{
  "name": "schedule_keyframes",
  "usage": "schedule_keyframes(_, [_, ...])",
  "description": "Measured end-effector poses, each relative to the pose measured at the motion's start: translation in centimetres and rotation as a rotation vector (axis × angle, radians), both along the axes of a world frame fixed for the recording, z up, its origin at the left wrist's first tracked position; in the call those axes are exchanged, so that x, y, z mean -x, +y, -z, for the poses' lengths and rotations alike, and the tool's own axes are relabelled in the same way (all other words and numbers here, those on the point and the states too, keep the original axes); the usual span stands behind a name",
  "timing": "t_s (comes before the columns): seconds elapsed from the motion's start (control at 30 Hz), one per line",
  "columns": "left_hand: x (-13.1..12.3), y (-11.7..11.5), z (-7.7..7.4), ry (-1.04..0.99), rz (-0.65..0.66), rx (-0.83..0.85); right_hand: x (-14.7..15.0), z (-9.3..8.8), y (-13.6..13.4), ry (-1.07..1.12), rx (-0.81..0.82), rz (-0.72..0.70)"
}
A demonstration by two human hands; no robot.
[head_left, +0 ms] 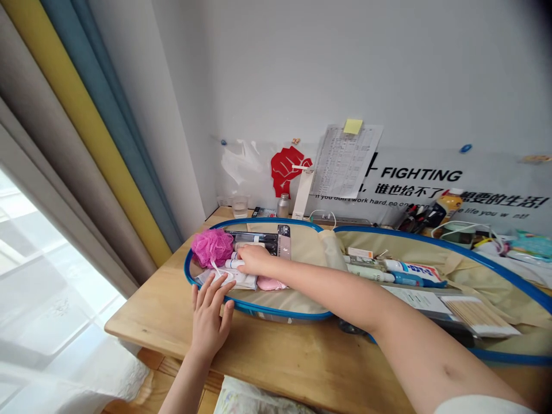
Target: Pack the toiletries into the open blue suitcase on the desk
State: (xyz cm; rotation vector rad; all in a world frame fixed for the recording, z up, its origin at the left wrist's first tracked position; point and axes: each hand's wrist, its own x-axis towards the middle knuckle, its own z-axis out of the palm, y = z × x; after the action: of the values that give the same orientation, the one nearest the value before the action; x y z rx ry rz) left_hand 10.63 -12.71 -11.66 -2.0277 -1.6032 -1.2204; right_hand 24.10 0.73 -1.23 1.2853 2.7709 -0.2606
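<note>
A blue-edged zip bag (282,315) lies unfolded on the desk with both beige halves showing. My right hand (254,260) reaches into its left half, fingers closed over a small white bottle (234,264) with a blue ring; the hand hides most of it. Fingers spread, my left hand (212,313) rests at the bag's near left edge, fingertips against a white packet (244,280). A pink bath puff (212,248) sits in the left corner. Behind my right hand are dark pens in packaging (254,237), and a pink item (271,283) lies under my wrist.
The right half holds a toothpaste tube (413,269), a blue tube (418,280), a green tube (370,273) and a pack of cotton swabs (478,315). Behind the bag stand a glass (240,207), a metal bottle (283,205) and a white lamp (302,192). Curtains (86,115) hang left.
</note>
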Motion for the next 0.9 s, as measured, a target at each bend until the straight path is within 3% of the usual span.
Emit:
schedule_keyframes(0.17, [0.0, -0.1, 0.1, 0.000, -0.005, 0.014, -0.3, -0.2, 0.0, 0.084, 0.013, 0.004])
schedule_keyframes(0.33, [0.1, -0.1, 0.2, 0.028, 0.008, -0.009, -4.0, -3.0, 1.0, 0.202, -0.028, 0.070])
schedule_keyframes(0.5, [0.1, 0.0, 0.1, 0.040, 0.001, -0.032, -13.6, -6.6, 2.1, 0.298, -0.125, 0.222])
schedule_keyframes(0.6, [0.1, 0.0, 0.1, 0.045, 0.007, -0.043, -20.4, -7.4, 2.0, 0.293, -0.168, 0.366])
schedule_keyframes(0.73, [0.2, 0.1, 0.4, 0.032, 0.012, -0.048, -28.1, -6.5, 1.2, 0.179, -0.153, 0.544])
schedule_keyframes(0.9, [0.1, 0.2, 0.5, 0.017, 0.014, -0.052, -34.6, -4.5, 0.5, -0.030, -0.042, 0.715])
